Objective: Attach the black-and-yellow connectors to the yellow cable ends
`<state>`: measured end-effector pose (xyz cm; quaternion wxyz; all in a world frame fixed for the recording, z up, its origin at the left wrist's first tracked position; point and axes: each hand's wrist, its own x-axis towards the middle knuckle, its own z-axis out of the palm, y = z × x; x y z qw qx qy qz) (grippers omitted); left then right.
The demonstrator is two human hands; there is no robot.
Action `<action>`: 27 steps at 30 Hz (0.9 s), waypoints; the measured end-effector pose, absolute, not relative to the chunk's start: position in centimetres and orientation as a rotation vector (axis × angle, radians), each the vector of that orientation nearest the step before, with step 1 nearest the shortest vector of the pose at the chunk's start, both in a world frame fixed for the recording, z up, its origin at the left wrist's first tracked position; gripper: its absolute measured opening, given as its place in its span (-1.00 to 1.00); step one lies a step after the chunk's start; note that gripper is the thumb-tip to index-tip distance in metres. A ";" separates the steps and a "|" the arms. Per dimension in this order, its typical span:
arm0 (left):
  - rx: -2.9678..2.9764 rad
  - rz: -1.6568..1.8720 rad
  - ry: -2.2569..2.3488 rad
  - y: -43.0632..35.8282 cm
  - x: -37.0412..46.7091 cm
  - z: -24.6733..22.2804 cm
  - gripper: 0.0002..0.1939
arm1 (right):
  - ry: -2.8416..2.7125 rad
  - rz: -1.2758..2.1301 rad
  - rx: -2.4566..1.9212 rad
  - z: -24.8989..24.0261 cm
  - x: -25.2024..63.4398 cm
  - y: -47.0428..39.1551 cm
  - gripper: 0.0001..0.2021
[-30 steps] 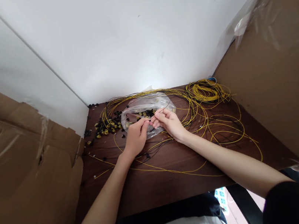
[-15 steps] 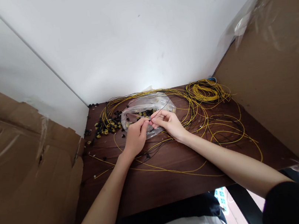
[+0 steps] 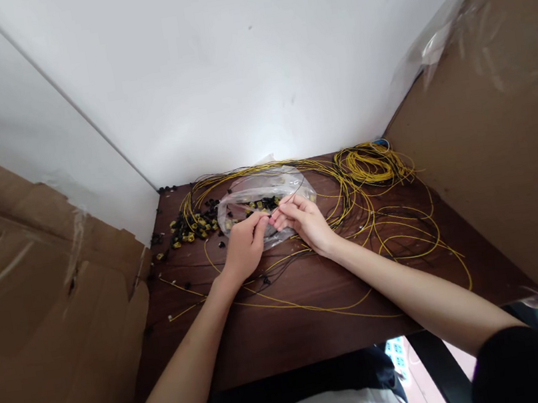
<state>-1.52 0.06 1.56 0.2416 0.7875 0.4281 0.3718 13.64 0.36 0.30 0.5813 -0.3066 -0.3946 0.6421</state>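
Over the clear plastic bag point(image 3: 235, 201), my two hands meet at the fingertips. My left hand point(image 3: 247, 242) pinches a small dark piece between thumb and forefinger; the piece is mostly hidden. My right hand point(image 3: 305, 223) has its thumb and forefinger closed on a thin black wire point(image 3: 299, 187) that slants up from the fingers, its other fingers bent below. Small black and yellow parts point(image 3: 259, 204) show through the bag. To its left lies a pile of similar parts point(image 3: 195, 228).
Yellow and black wires point(image 3: 366, 214) loop across the brown table point(image 3: 299, 338), with a thick coil point(image 3: 369, 166) at the back right. Cardboard stands at the left point(image 3: 48, 315) and right point(image 3: 500, 126). A white wall point(image 3: 248, 63) is behind.
My right thumb and forefinger have shifted slightly up and away from my left fingertips, along the wire. My left hand has stayed in place.
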 end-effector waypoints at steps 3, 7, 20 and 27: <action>2.155 1.003 1.172 0.1 -1.5 1.5 -0.72 | -0.945 1.473 -0.704 0.3 13.7 0.3 -0.79; 2.154 1.003 1.168 0.1 -1.6 1.4 -0.71 | -0.988 1.457 -0.707 0.4 13.7 0.2 -0.80; 2.141 1.011 1.159 0.1 -1.6 1.5 -0.72 | -1.112 1.371 -0.826 0.8 13.6 0.0 -0.80; 2.148 1.012 1.151 0.1 -1.5 1.6 -0.72 | -1.118 1.362 -0.842 0.9 13.6 -0.1 -0.80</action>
